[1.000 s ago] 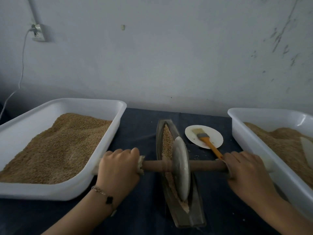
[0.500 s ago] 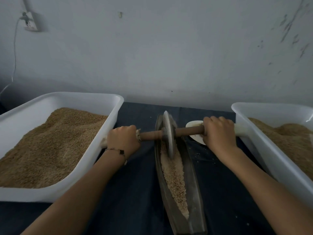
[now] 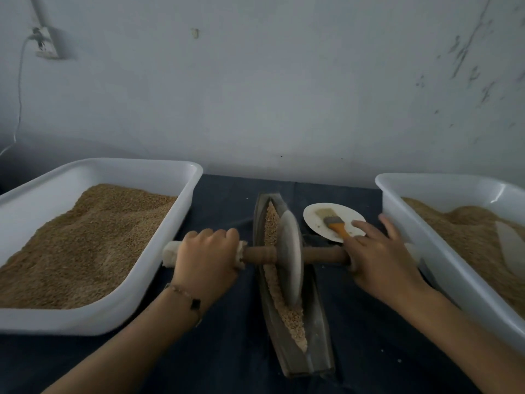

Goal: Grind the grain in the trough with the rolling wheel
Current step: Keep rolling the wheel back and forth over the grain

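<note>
Gripping axle's wrapped end, left hand (image 3: 206, 253), right hand (image 3: 380, 258) fingers spread over other end, wheel (image 3: 289, 258) hiding trough (image 3: 319, 336) grain (image 3: 292, 317).

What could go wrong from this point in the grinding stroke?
1. The right hand lies on the axle with fingers spread straight, while the left hand grips its end; uneven hold could tip the rolling wheel in the trough.
2. Grain is heaped at the trough's near end; a pull toward the person might push it over the rim.
3. The right fingers reach over the plate holding the brush and could knock them.
</note>
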